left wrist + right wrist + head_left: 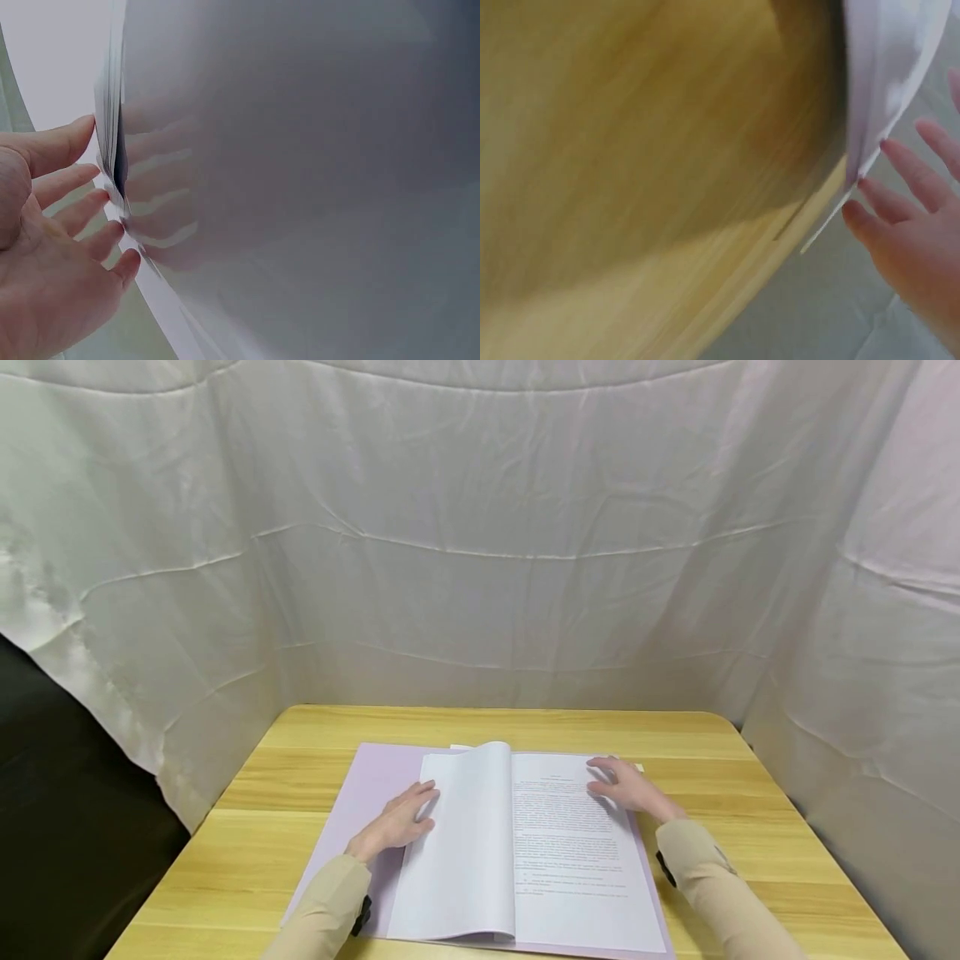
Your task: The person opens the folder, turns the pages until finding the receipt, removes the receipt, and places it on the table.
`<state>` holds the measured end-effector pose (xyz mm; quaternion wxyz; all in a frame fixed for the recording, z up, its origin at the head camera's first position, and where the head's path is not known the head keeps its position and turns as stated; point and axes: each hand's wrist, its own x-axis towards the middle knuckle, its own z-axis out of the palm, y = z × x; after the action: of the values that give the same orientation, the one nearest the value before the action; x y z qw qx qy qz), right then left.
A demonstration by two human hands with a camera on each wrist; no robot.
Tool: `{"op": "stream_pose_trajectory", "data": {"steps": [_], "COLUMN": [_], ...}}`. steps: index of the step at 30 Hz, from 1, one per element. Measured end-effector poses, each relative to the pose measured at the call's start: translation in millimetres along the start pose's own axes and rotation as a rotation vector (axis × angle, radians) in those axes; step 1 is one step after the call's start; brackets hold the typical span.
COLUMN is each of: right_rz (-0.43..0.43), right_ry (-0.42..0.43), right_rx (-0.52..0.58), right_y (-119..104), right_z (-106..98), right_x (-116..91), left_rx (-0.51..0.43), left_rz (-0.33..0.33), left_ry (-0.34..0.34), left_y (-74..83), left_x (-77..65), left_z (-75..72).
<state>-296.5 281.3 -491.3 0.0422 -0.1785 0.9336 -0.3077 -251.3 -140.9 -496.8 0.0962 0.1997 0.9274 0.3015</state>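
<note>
A lilac folder [378, 777] lies spread on the table with a bound stack of printed sheets in it. On the left, a blank white page [457, 860] bulges up near the middle fold; the right page [566, 827] carries lines of small print. My left hand [393, 820] is at the left page's outer edge, its fingers extended. In the left wrist view, that hand's thumb [71, 142] meets the edges of the sheets [112, 97]. My right hand [628, 789] hovers at or touches the right page's upper corner, fingers spread and slightly bent; contact is unclear.
The wooden table [247, 843] has rounded far corners. Pale grey fabric [480, 568] hangs behind it and along both sides. A black area [67, 827] shows at the lower left. Small pale tabs [640, 767] stick out beyond the sheets' far edge.
</note>
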Motion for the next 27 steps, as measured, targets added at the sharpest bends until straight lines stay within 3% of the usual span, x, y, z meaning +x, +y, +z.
{"op": "stream_pose_trajectory", "data": {"steps": [12, 27], "right_rz": [0.033, 0.071], "right_ry": [0.093, 0.096], "right_rx": [-0.085, -0.080], "right_y": [11, 13], "right_z": [5, -2], "right_x": [11, 15], "left_rx": [-0.028, -0.011], "left_rz": [-0.001, -0.006], "left_ry": [-0.094, -0.107], "left_y": [-3.5, -1.8], "left_x": [-1.9, -6.1], "left_z": [-3.4, -3.2]}}
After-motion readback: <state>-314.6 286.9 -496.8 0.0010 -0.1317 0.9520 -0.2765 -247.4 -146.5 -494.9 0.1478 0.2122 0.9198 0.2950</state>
